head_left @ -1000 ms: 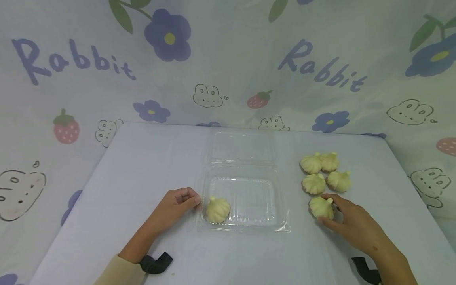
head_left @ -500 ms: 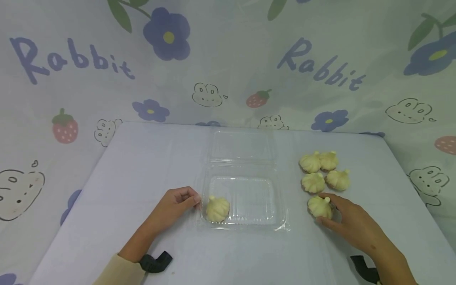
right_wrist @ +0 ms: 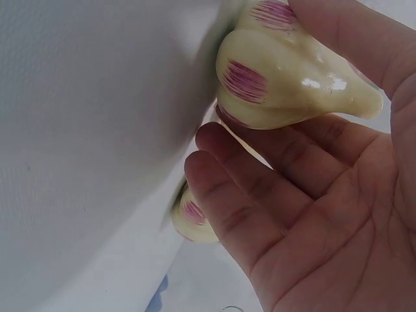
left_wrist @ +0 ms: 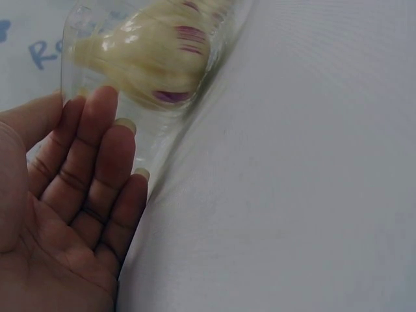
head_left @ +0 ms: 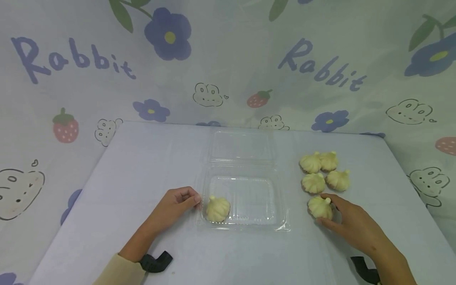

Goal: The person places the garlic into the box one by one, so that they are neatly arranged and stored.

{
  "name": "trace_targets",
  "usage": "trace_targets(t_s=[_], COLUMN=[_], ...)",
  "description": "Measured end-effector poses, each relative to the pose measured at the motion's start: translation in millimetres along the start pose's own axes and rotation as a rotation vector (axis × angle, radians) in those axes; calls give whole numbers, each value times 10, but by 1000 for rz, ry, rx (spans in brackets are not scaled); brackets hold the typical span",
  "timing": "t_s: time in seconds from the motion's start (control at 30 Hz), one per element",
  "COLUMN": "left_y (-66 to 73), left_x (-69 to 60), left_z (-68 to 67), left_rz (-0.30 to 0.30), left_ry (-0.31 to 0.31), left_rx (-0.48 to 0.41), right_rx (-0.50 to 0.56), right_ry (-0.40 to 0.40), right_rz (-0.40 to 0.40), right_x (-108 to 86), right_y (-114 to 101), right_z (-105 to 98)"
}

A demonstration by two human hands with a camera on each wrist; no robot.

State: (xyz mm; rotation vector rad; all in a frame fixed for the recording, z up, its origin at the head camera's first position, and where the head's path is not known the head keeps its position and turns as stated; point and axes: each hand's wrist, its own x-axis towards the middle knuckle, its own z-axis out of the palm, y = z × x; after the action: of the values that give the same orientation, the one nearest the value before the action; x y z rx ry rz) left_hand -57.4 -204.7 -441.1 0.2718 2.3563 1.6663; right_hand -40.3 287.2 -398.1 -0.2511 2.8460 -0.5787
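Observation:
At the left edge of a clear hinged plastic box [head_left: 253,200], my left hand [head_left: 176,208] pinches the rim between thumb and fingers. One garlic bulb [head_left: 217,209], cream with purple streaks in the left wrist view, sits in the box's front left corner. On the table's right, my right hand [head_left: 356,225] grips another garlic bulb [head_left: 319,208], thumb on the near side and fingers on the far side. This bulb [right_wrist: 286,71] has its stem turned toward the palm in the right wrist view, and it seems to rest on the table.
Several more garlic bulbs [head_left: 313,183] lie grouped just beyond the right hand. The box's lid [head_left: 244,146] lies folded back behind its tray. A patterned cloth [head_left: 228,63] hangs behind the white table [head_left: 149,158]. Black straps [head_left: 156,262] show at both wrists.

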Motion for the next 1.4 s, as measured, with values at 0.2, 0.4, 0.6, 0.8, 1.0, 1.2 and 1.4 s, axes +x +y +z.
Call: trace_targets(t_s=[0.2,0.4,0.6,0.8,1.0,1.2,1.4], left_y=[-5,-10,-9,-1,16,2,10], left_x=[2,3,-2,-4,-16,-9,-14], left_z=[-1,-3,-4,-3,-5,2,-1], left_rz=[-4,-3,-2,-8,-14,-14,-24], left_ry=[8,8,9,3,10,6,6], left_rx=[15,21,22,9,10,0,1], right_rx=[-13,-17,-34,-36,-14,-20,-31], right_ry=[6,16,39,77,133,176,177], right_rz=[6,6,-7,-52,-107,-165,-184], right_x=[-3,-29,-75,-126,-148,-141,-106], right_y=[-14,-40,-127,-235,-379,-529,-682], right_z=[-18,-70,-145,-220,-266,-316,-368])
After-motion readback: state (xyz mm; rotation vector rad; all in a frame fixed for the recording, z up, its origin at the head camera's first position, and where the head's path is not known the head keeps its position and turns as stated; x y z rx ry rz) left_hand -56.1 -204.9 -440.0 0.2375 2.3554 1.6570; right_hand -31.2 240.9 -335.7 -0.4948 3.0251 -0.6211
